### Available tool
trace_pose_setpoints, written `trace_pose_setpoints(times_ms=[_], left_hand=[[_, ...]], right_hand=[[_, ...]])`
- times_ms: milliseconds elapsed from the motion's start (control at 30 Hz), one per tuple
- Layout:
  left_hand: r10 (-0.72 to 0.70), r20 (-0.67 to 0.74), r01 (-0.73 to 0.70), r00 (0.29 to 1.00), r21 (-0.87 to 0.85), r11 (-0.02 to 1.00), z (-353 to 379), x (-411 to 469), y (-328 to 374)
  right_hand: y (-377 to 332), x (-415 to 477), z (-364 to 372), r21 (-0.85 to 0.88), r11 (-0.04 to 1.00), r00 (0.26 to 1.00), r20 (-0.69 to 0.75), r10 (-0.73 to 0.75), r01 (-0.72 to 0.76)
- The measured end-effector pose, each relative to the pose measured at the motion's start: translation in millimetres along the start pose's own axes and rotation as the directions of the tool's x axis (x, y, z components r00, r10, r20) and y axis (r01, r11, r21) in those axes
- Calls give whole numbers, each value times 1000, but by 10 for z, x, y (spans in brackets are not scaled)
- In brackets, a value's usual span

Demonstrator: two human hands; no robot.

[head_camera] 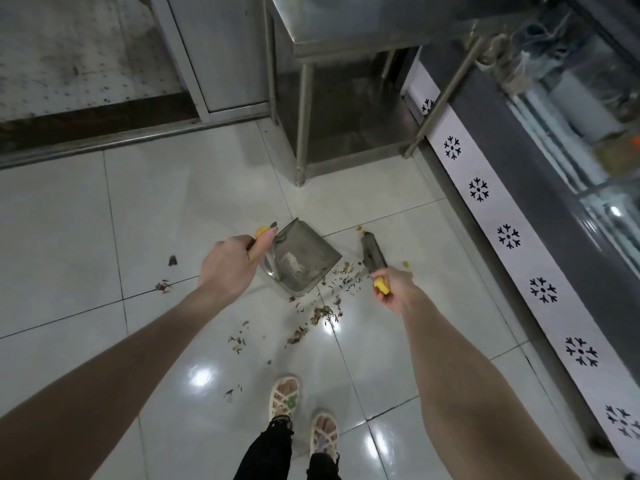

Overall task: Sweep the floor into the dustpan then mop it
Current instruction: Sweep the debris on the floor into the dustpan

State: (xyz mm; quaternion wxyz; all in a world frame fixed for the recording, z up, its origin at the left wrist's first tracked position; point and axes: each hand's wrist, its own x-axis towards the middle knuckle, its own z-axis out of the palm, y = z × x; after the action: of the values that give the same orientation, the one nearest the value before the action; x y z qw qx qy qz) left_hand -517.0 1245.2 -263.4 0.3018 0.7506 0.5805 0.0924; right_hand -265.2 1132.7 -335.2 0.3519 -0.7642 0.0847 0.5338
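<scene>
The person stands on a pale, glossy tiled floor (145,216), both bare arms stretched forward and down. The left hand (228,265) grips the yellow handle (261,232) of a grey metal dustpan (304,252), fingers curled round it and the thumb lying along the top. The dustpan sits tilted on the tiles with its open lip pointing toward the person's right, and a little pale grit lies inside it.

The right hand (394,289) is closed round the yellow handle end of a small dark brush (373,252), which rests on the floor just beside the dustpan's lip. Between the lip and the brush, and trailing back toward the person's feet, lies a scatter of dry scraps (325,311): husks, leaf bits and pinkish flakes. A few yellow crumbs (362,230) lie beyond the brush's far end, and two stray clumps (168,273) sit well apart on the left.

The feet wear woven sandals (284,398) below black trouser legs. Ahead stands a steel counter (332,46) on thin legs. Along the right runs a glass-fronted chiller (588,126) with a white strip of black snowflake marks (509,237) at its base. A metal threshold (104,142) crosses the far left.
</scene>
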Motion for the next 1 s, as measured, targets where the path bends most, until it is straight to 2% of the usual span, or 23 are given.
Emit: trace_pose_setpoints(times_ms=[200, 300, 500, 667, 833, 1000], left_hand=[[-56, -3, 56, 998, -22, 998, 16, -150, 46], [-69, -12, 69, 998, -20, 997, 29, -291, 47], [-144, -47, 143, 988, -30, 989, 74, -573, 43], [-174, -82, 168, 981, -81, 982, 154, -830, -40], [-214, -129, 193, 968, -155, 969, 185, -1112, -128], [-256, -145, 221, 956, -221, 950, 200, -1325, -229]], right_hand=[[163, -240, -40, -19, 996, 985, 146, 92, -90], [189, -336, -138, -1, 996, 975, 203, 91, -92], [198, -452, -499, 90, 996, 995, 102, -16, 7], [291, -375, -665, 11, 998, 996, 65, -66, 66], [404, -199, -688, 32, 998, 993, 104, -62, 59], [636, -234, -403, 66, 997, 972, 231, -41, 26]])
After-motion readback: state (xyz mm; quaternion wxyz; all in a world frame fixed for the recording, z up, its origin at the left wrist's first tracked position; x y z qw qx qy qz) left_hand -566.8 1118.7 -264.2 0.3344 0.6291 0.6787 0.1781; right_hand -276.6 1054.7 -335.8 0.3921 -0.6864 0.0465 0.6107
